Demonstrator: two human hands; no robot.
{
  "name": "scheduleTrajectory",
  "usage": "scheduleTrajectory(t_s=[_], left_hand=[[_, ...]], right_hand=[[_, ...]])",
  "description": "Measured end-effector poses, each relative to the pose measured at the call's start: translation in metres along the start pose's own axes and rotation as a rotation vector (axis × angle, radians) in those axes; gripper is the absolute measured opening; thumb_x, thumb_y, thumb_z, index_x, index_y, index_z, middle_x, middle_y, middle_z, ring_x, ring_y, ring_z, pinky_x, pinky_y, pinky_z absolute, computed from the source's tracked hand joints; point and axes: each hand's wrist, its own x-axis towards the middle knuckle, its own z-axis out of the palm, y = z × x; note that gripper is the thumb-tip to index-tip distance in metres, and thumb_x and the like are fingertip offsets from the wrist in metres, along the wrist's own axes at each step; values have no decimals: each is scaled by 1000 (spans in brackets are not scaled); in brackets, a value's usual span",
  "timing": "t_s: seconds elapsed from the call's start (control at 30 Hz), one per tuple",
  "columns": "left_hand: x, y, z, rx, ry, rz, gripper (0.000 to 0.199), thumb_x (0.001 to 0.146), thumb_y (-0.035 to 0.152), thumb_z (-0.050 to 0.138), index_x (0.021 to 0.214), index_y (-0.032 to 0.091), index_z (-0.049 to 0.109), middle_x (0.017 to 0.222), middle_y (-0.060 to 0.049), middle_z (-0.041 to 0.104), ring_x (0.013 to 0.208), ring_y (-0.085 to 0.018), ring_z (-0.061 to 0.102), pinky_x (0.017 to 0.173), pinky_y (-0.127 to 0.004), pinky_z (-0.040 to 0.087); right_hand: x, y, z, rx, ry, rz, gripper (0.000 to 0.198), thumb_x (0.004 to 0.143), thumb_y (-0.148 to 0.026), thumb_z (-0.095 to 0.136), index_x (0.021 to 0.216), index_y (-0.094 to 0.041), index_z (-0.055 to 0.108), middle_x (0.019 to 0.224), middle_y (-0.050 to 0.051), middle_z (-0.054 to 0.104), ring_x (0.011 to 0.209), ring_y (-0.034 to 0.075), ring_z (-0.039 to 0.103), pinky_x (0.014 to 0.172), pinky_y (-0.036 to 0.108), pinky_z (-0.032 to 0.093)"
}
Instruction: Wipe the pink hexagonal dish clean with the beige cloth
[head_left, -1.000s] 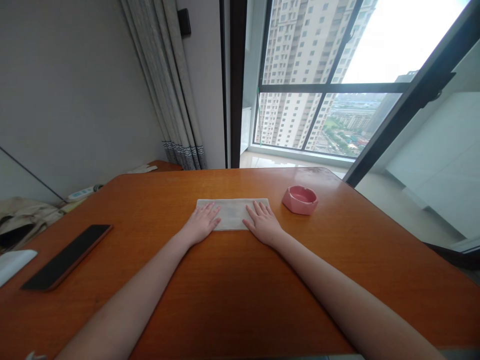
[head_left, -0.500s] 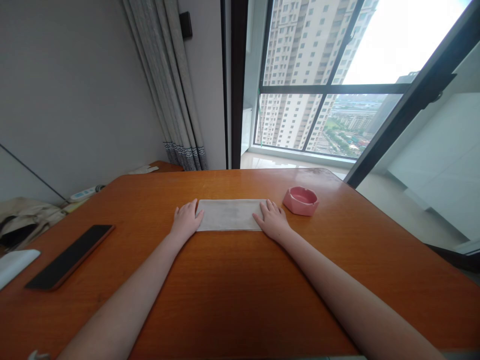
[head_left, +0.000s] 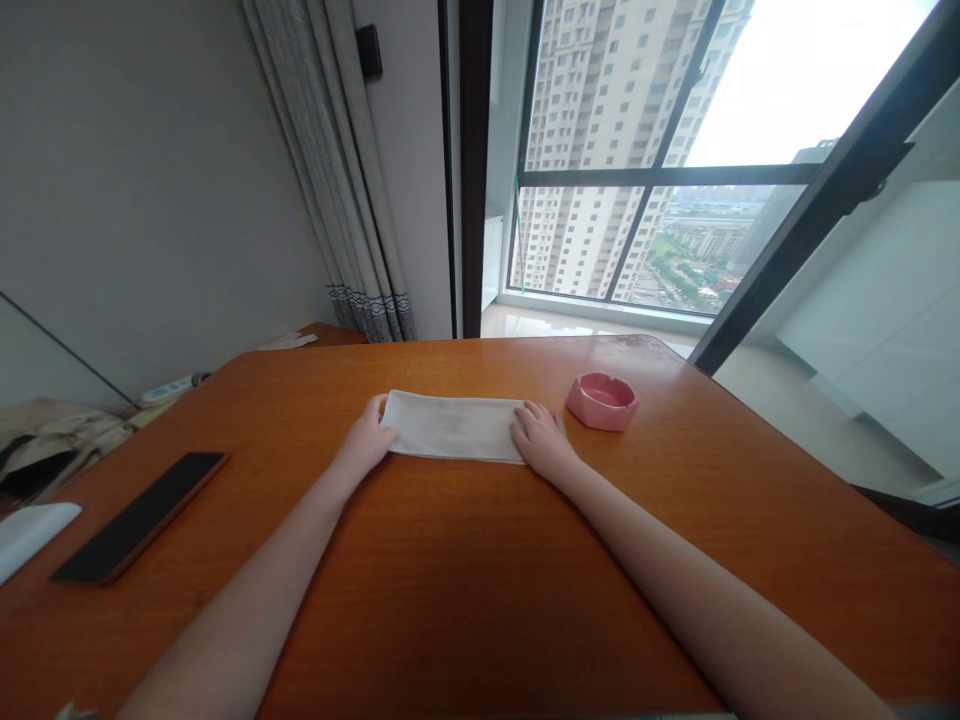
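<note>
A white folded cloth (head_left: 456,427) lies as a long strip across the middle of the wooden table. My left hand (head_left: 367,438) grips its left end, thumb on top and fingers curled beneath, and that end is lifted slightly. At the opposite end, my right hand (head_left: 544,438) rests on the cloth with its fingers over the edge; whether they pinch it is hard to see. Just beyond my right hand sits a pink ashtray (head_left: 602,402).
The wooden table (head_left: 480,580) fills the lower view. A dark flat slab with a reddish edge (head_left: 142,515) lies at the left, near a white object (head_left: 34,535). Behind stand a grey curtain (head_left: 337,170) and a large window (head_left: 660,178).
My left hand has closed round the cloth's left end and raised it a little, shifting it slightly left. My right hand has curled its fingers somewhat, staying in nearly the same place.
</note>
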Motion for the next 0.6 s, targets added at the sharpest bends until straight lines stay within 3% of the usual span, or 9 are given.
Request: scheduleTrajectory(t_s=[0.13,0.23,0.3,0.47,0.6], left_hand=[[-4,4,-11,-56,335,30,48,79,23,46,126,18,41,101,-7,57,92,-20,57,84,-32,46],[-18,25,-6,-164,435,150,39,83,27,44,121,19,43,104,-7,54,93,-18,55,82,-29,47],[-29,43,6,-194,360,256,35,83,24,45,117,20,46,104,-6,55,95,-18,55,84,-29,46],[-47,77,46,-106,19,599,30,77,14,50,106,20,56,100,-6,61,96,-20,54,89,-32,44],[-49,81,64,-47,-96,678,24,77,12,51,99,19,59,96,-7,63,92,-20,56,86,-33,44]], right_hand=[[-2,-1,-1,75,-8,-136,41,86,-36,45,123,-19,50,140,9,40,133,26,28,110,47,15],[-3,-6,1,77,-7,-165,45,84,-45,47,123,-21,51,141,9,39,134,28,26,109,49,15],[-4,-11,2,73,-2,-173,47,84,-48,48,122,-21,51,140,10,40,133,28,28,109,48,16],[-4,-19,5,61,25,-197,47,84,-46,48,122,-20,50,138,10,42,130,26,31,109,47,17],[-4,-19,6,49,9,-190,51,81,-41,50,126,-17,47,140,11,41,131,28,30,110,47,17]])
